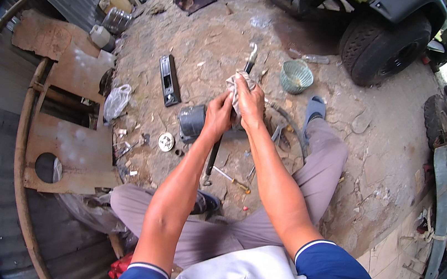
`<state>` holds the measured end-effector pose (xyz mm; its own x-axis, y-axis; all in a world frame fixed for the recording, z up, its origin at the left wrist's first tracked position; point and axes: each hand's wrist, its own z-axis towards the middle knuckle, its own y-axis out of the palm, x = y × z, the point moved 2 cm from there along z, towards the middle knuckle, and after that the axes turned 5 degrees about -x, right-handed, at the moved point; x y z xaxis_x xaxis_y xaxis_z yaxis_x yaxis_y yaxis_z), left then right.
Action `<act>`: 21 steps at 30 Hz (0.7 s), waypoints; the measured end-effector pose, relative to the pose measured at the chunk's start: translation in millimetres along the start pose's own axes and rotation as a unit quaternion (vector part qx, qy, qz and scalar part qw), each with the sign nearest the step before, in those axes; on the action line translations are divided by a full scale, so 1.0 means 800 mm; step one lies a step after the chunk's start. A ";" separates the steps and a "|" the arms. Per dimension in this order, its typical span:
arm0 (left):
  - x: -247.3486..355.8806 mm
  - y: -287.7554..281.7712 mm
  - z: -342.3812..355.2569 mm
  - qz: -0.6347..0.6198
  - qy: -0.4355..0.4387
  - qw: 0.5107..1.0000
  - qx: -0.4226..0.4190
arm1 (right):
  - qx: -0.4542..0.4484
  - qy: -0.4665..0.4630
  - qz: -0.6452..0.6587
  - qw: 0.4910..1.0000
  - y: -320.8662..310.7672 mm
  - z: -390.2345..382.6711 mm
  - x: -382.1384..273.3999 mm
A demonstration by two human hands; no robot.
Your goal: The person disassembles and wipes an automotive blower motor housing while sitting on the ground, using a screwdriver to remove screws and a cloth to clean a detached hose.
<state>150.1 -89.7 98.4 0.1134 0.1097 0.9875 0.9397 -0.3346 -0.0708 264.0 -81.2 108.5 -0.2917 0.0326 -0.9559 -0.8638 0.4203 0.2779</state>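
Observation:
My right hand (251, 103) is closed around a crumpled pale cloth (232, 85), which is wrapped over a long, slim black hose (213, 158) with metal ends. The upper metal end is bent like a hook; the lower one hangs near my left shoe. Just below the cloth, my left hand (218, 117) is closed on the same hose, its fingertips partly hidden. Behind my left hand a dark, boxy mechanical part (191, 122) rests on the ground, partly covered by my arms.
A green basket (296, 77) and a black rectangular casing (170, 80) lie ahead. A yellow-handled screwdriver (240, 185), a round white disc (165, 142) and another hose (291, 123) are close by. A vehicle wheel (386, 48) stands far right; rusty sheet metal (67, 137) leans left.

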 end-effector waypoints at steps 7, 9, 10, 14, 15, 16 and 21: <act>0.038 0.007 -0.001 -0.186 -0.066 0.974 -0.111 | -0.048 0.007 0.131 0.990 -0.007 0.035 -0.047; 0.041 -0.001 0.000 -0.215 -0.063 0.973 -0.055 | -0.095 0.004 -0.031 0.995 0.002 0.018 -0.043; 0.045 -0.003 0.003 -0.217 -0.046 0.975 -0.029 | -0.098 -0.016 -0.139 0.985 -0.001 0.013 -0.038; 0.047 -0.045 0.010 -0.286 0.002 0.955 0.075 | -0.182 0.091 -0.011 0.979 -0.023 -0.031 -0.010; 0.045 -0.053 0.013 -0.296 0.002 0.951 0.093 | -0.229 0.163 0.004 0.960 -0.026 -0.045 -0.002; 0.046 -0.058 0.015 -0.306 0.001 0.945 0.112 | -0.316 0.214 0.033 0.924 -0.018 -0.063 -0.007; 0.014 -0.093 0.030 -0.312 -0.022 0.941 0.130 | -0.371 0.291 0.068 0.879 0.021 -0.116 0.028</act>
<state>89.4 -41.2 111.1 -0.4792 0.2499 0.8414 0.8740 0.0480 0.4835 204.9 -158.0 100.1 -0.3869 -0.5243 -0.7586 -0.7723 -0.2652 0.5772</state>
